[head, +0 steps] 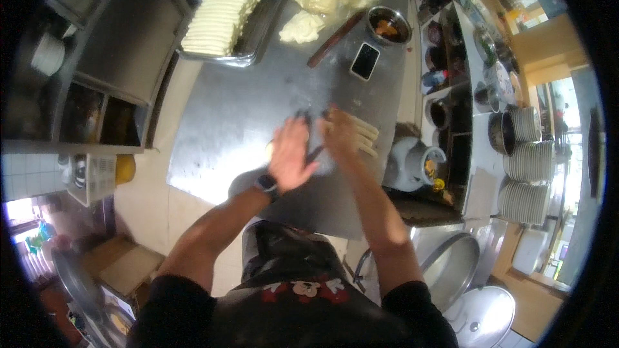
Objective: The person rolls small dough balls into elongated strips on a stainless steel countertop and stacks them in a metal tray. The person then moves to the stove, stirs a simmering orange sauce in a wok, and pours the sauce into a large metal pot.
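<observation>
My left hand [290, 154] lies palm down and flat over the steel worktop [232, 101], its thumb held out to the side. A bit of pale dough [269, 149] peeks out at its left edge; the rest is hidden beneath the hand. Just right of it, my right hand [341, 130] is blurred, with its fingers turned down. Whether something is within those fingers is unclear. Several dough rolls [367, 136] lie side by side at its right, partly covered by it.
Stacked dough strips [220, 14] fill a metal tray [242, 60] at the far left. A dough lump [302, 27], a rolling pin [336, 38], a phone [365, 61] and a metal bowl [406, 36] lie beyond my hands. A gas cylinder [404, 164] stands by the right edge.
</observation>
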Tool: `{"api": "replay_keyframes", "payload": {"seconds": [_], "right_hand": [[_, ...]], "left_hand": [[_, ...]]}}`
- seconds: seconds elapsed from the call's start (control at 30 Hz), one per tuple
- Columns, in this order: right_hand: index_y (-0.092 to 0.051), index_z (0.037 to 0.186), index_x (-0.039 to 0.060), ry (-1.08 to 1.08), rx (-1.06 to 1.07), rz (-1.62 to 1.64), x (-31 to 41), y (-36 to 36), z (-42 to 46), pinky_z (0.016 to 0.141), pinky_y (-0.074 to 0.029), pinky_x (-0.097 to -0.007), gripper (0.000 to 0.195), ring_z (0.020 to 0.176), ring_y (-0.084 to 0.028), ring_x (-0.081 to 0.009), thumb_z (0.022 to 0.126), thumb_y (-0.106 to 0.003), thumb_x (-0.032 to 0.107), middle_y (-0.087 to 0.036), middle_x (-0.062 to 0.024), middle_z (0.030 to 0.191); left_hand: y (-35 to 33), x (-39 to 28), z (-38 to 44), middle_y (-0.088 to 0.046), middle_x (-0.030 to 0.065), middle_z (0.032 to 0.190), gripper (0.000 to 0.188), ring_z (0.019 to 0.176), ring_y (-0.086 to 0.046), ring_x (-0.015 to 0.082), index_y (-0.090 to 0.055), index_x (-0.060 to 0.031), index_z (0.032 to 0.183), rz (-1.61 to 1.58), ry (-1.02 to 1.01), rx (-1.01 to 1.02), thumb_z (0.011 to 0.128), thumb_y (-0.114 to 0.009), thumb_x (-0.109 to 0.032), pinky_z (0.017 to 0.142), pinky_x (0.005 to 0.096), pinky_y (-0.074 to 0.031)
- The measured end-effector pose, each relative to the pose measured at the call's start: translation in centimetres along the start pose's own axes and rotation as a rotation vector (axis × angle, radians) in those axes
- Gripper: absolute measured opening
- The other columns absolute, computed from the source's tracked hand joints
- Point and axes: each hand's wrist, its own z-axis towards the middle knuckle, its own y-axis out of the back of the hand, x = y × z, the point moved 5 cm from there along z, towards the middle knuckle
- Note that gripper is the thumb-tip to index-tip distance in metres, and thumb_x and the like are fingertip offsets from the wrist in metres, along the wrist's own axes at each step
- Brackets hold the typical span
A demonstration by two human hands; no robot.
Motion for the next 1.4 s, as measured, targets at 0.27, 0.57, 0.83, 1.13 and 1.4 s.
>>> {"api": "replay_keyframes", "payload": {"seconds": [0.27,0.57,0.83,1.13,1.4], "right_hand": [[-0.062,0.118,0.0011,0.033,-0.130,0.246,-0.5,-3.0,-9.7,0.094,-0.049,-0.0461,0.034,0.113,-0.058,-0.0390,0.084,-0.067,0.002,-0.061,-0.0203,0.121],[-0.030,0.154,0.0003,0.144,0.308,-0.415,-1.5,1.0,-13.6,0.120,-0.013,-0.0655,0.077,0.151,-0.022,-0.0384,0.095,-0.059,0.042,-0.023,-0.0216,0.163],[-0.018,0.158,0.0015,0.302,0.605,-0.568,-5.0,-3.5,-31.1,0.123,-0.010,-0.0595,0.082,0.154,-0.013,-0.0365,0.099,-0.049,0.050,-0.019,-0.0226,0.164],[-0.028,0.152,-0.0077,0.119,0.249,-0.292,-1.6,1.2,-16.9,0.120,-0.014,-0.0640,0.084,0.152,-0.017,-0.0391,0.097,-0.050,0.052,-0.021,-0.0279,0.161],[-0.030,0.157,0.0075,0.158,0.351,-0.553,-5.6,-2.1,-12.7,0.119,-0.004,-0.0690,0.088,0.155,-0.009,-0.0363,0.086,-0.059,0.051,-0.016,-0.0149,0.167]], "left_hand": [[-1.9,9.4,-9.5,-0.026,0.0300,0.157,0.096,0.147,-0.025,0.0463,-0.023,0.0076,0.151,0.155,0.017,0.043,0.084,-0.071,-0.040,0.118,0.0621,-0.022],[-2.3,8.3,-8.7,-0.019,0.0283,0.161,0.108,0.150,-0.021,0.0429,-0.011,0.0031,0.156,0.212,0.078,0.171,0.082,-0.072,-0.046,0.121,0.0600,-0.018],[0.1,5.5,-7.2,-0.028,0.0289,0.153,0.107,0.143,-0.030,0.0452,-0.018,0.0031,0.150,0.144,0.052,0.182,0.073,-0.083,-0.032,0.119,0.0581,-0.027],[-3.3,6.4,-14.5,-0.026,0.0318,0.157,0.093,0.146,-0.023,0.0504,-0.021,0.0080,0.154,0.109,-0.268,0.115,0.090,-0.056,-0.049,0.120,0.0628,-0.015],[-12.1,-7.8,-3.8,-0.013,0.0265,0.164,0.099,0.154,-0.011,0.0394,-0.016,0.0125,0.153,0.371,-0.342,0.263,0.093,-0.052,-0.058,0.122,0.0603,-0.005]]}}
